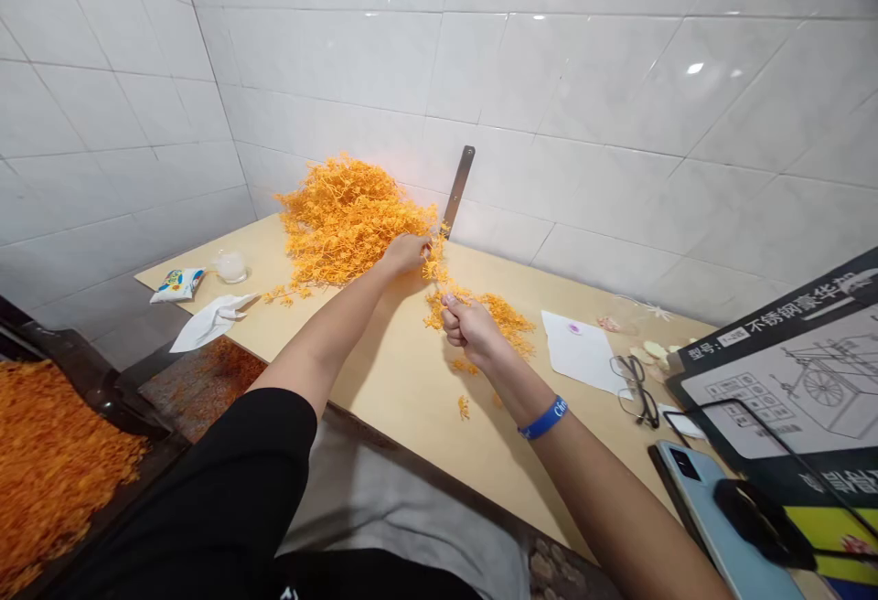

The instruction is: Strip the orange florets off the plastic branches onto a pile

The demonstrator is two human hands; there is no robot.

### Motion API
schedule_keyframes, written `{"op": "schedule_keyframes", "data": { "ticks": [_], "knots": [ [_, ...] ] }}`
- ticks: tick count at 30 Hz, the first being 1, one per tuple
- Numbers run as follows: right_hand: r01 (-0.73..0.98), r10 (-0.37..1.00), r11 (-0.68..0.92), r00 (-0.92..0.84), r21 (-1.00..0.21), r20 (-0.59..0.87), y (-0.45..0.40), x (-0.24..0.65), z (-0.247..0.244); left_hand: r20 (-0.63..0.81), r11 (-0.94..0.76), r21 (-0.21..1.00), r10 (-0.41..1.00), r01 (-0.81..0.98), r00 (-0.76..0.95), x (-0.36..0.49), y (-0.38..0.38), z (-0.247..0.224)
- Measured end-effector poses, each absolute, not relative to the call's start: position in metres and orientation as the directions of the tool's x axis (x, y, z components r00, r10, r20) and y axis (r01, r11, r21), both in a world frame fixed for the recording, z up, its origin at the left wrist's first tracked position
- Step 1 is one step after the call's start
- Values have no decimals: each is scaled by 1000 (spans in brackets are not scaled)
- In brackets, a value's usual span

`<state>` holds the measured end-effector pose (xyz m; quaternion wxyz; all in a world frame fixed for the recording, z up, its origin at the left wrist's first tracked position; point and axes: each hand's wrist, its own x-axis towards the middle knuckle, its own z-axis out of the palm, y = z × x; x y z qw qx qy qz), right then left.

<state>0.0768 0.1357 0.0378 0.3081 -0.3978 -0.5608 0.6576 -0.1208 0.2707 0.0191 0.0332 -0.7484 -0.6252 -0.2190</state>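
My left hand reaches to the right edge of a big heap of orange dried-looking flower sprigs. Its fingers are closed on a sprig that hangs in front of a dark metal strip. Lower and to the right, my right hand is closed in a fist, thumb on top, around what looks like the thin stem end of that sprig. Beneath and beyond the fist lies a smaller pile of orange sprigs. One loose bit rests on the wooden table.
Left on the table are a small packet, a clear cup and a tissue. At right lie white paper, glasses, a phone and a printed box. A tiled wall stands behind.
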Motion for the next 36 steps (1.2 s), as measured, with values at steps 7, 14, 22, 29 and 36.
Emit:
{"op": "schedule_keyframes", "data": {
  "ticks": [7,14,22,29,36],
  "knots": [
    [58,839,-180,-513,-982,-183,126,102,39,505,-206,365,863,908,-7,-131,273,18],
    [-148,787,-355,-580,-923,-210,137,131,37,689,-313,451,717,836,-104,-122,253,-5],
    [-210,828,-296,-542,-932,-141,158,141,31,540,-240,814,648,530,-536,-112,235,-33],
    [528,934,268,-347,-806,84,194,139,10,321,-144,939,698,314,-640,-113,234,-18],
    [493,816,551,-487,-674,311,207,89,21,330,-170,938,697,301,-637,-112,232,-13]
  ]
}}
